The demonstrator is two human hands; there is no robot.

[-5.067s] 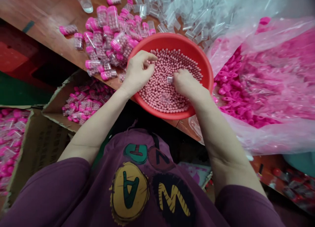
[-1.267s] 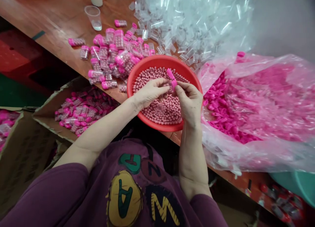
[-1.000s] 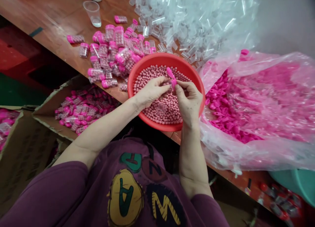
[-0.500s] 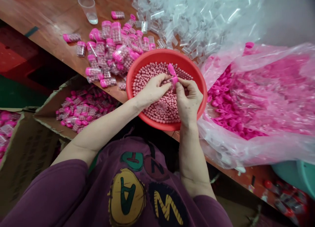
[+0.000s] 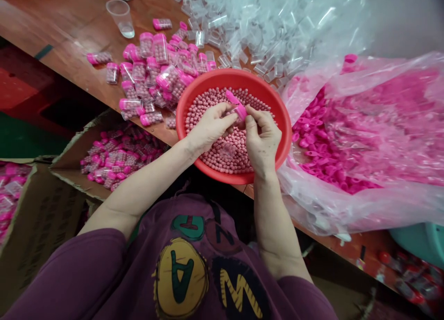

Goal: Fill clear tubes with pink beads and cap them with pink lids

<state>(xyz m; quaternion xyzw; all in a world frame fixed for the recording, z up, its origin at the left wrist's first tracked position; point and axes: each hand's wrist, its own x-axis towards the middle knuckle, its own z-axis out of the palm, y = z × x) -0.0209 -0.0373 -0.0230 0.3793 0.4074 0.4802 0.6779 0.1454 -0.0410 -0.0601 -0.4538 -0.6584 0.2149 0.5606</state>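
Over the red basin [image 5: 285, 146] my left hand [image 5: 208, 129] is closed round a small clear bottle, mostly hidden by the fingers. On its end sits a pink flip-top cap [image 5: 240, 112] with the lid raised. The thumb and fingers of my right hand [image 5: 263, 142] pinch at the cap's right edge, touching it. Below both hands, pink beads [image 5: 222, 160] fill the basin. How full the held bottle is, I cannot tell.
Capped bead-filled bottles [image 5: 159, 49] lie piled left of the basin, more in a cardboard box [image 5: 72, 156] below. Clear empty tubes [image 5: 222, 21] heap behind. A plastic bag [image 5: 347, 209] of pink caps [image 5: 317, 158] lies right; a plastic cup [image 5: 120, 15] stands far left.
The capped bottle has shifted slightly left and tilted, its raised lid now leaning further left. Both hands have moved a little left with it.
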